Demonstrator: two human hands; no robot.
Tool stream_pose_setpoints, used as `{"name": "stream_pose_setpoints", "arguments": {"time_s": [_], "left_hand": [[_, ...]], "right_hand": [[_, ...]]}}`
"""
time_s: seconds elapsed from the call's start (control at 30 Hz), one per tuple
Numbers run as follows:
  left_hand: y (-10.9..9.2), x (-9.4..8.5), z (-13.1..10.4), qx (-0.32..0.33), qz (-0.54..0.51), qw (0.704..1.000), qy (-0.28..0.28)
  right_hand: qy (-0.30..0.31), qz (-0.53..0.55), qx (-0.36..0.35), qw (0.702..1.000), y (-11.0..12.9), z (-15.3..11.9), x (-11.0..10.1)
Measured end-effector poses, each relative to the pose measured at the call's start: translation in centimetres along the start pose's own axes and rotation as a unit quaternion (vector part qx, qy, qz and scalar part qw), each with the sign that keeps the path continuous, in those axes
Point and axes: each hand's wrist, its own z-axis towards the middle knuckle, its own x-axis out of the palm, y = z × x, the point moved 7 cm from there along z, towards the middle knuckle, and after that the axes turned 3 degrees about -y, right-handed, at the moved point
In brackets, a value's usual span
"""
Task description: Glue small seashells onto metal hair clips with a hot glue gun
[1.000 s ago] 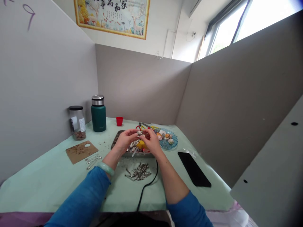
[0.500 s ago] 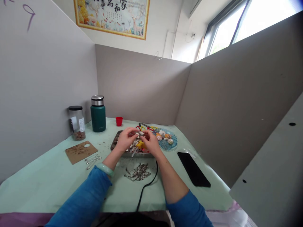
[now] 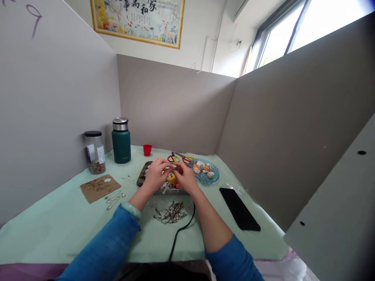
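Note:
My left hand (image 3: 156, 174) and my right hand (image 3: 185, 176) meet over a metal tray (image 3: 141, 180), fingertips pinched close together. A small pale piece is partly visible between them; the fingers cover most of it, so its kind is unclear. Below the hands, the tray holds a jumble of small pieces, among them a yellow star shape (image 3: 172, 179) and whitish bits. On the near side of the tray lies a pile of small silvery metal clips (image 3: 171, 213). A black cord (image 3: 177, 233) curves past that pile toward the table's front edge.
A blue glass plate (image 3: 216, 174) with shell-like pieces stands right of the tray, pliers (image 3: 187, 159) behind. A black slab (image 3: 240, 209) lies farther right. To the left are a green flask (image 3: 121, 146), a jar (image 3: 96, 156), brown card (image 3: 100, 189) and large pins (image 3: 113, 198); a red cup (image 3: 147, 150) is behind.
My left hand has turned slightly and its fingers have closed in toward the right hand, covering more of the small pale piece. The things on the table stay put.

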Motion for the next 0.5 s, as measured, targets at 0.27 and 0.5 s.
{"name": "stream_pose_setpoints", "arguments": {"time_s": [0.27,0.5], "left_hand": [[-0.14,0.14,-0.03,0.014,0.018,1.000,0.011],[-0.24,0.11,0.01,0.012,0.013,1.000,0.013]], "right_hand": [[0.001,0.005,0.009,1.000,-0.04,0.03,0.10],[0.006,0.009,0.003,1.000,0.37,-0.04,0.03]]}}
